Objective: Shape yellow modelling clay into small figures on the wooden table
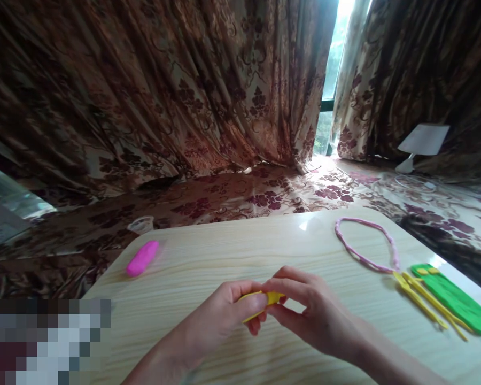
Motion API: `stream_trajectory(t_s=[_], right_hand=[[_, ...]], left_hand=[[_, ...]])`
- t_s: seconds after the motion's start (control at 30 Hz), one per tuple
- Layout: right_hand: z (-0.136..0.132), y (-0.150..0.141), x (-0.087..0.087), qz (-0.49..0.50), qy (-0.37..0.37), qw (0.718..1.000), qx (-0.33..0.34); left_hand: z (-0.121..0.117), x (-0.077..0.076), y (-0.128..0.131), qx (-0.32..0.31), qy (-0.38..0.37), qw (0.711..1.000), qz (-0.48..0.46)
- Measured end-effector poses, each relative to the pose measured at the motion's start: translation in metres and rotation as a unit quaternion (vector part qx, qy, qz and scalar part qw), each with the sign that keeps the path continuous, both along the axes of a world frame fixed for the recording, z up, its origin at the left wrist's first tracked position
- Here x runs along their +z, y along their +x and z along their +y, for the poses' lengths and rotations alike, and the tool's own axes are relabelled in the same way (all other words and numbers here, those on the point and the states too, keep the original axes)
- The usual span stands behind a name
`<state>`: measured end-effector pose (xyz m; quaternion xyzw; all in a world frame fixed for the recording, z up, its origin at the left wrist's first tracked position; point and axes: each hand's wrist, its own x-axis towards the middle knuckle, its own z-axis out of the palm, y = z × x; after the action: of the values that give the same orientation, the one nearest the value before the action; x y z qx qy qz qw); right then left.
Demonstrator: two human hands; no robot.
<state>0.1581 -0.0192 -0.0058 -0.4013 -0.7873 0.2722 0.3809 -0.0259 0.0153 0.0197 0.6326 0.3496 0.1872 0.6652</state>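
over the pale wood-grain table point(224, 251), left hand point(228, 310) and right hand point(308, 302) pinch a yellow clay-like strip point(273, 297), likely soft, best held lightly.

Daylight enters through the window point(333, 69), overexposed at its top, leaving the curtains point(240, 80) dim. Glare spots the far side of the bench point(208, 251). Wide-angle distortion stretches the margins, and coarse pixelation masks the lower left corner.
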Motion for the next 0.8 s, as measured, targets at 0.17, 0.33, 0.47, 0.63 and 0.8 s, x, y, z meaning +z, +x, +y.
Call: stream_trajectory(t_s=[0.17, 0.33, 0.47, 0.63, 0.8], right_hand=[[0.001, -0.001, -0.003, 0.032, -0.043, 0.998, -0.033], [0.003, 0.010, -0.008, 0.063, -0.169, 0.984, -0.012], [0.001, 0.018, -0.006, 0.017, -0.053, 0.998, -0.003], [0.000, 0.009, 0.002, -0.002, -0.038, 0.999, 0.031], [0.004, 0.010, -0.001, 0.047, -0.200, 0.978, -0.019]], left_hand=[[0.001, -0.002, 0.001, 0.023, 0.045, 0.998, 0.046], [0.001, -0.007, 0.000, 0.034, 0.006, 0.999, 0.039], [-0.001, -0.015, -0.003, 0.056, -0.147, 0.987, -0.021], [-0.005, -0.013, -0.001, 0.031, -0.153, 0.987, -0.037], [-0.007, -0.012, 0.001, 0.036, 0.182, 0.977, 0.108]])
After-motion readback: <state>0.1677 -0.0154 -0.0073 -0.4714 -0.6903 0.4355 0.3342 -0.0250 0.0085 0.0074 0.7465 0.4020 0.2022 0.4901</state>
